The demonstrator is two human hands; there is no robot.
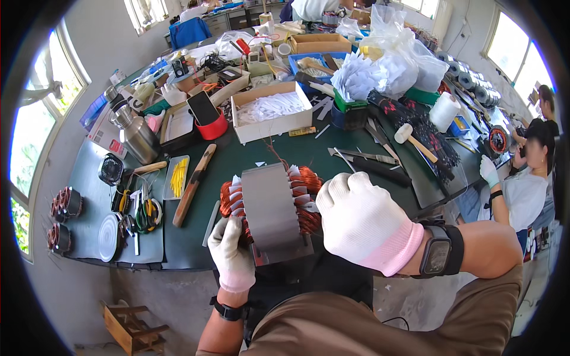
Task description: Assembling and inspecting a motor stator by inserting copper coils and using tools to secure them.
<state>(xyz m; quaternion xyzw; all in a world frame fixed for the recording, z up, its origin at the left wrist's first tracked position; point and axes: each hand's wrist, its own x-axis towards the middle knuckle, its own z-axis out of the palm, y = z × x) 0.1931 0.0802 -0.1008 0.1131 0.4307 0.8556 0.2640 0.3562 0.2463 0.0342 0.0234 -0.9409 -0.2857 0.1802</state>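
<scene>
A motor stator (pixel 267 204) with a grey cylindrical core stands at the near edge of the green table, right in front of me. Copper windings (pixel 307 181) bulge from both its ends, with white insulating paper tabs between the coils. My left hand (pixel 231 255), in a white glove, grips the stator's lower left end, its fingers curled against the coils. At the right end, my gloved right hand (pixel 365 222) is closed in a fist beside the windings. A small pale pointed tip shows between that fist and the coils; what the fist holds is hidden.
Left of the stator lie a wooden stick (pixel 195 185), a tray of yellow strips (pixel 177 177), and pliers (pixel 146 209). Beyond are a steel flask (pixel 138 139), a phone (pixel 203 109) and a paper-strip box (pixel 272 132). A mallet (pixel 415 142) and a seated person (pixel 530 184) are right.
</scene>
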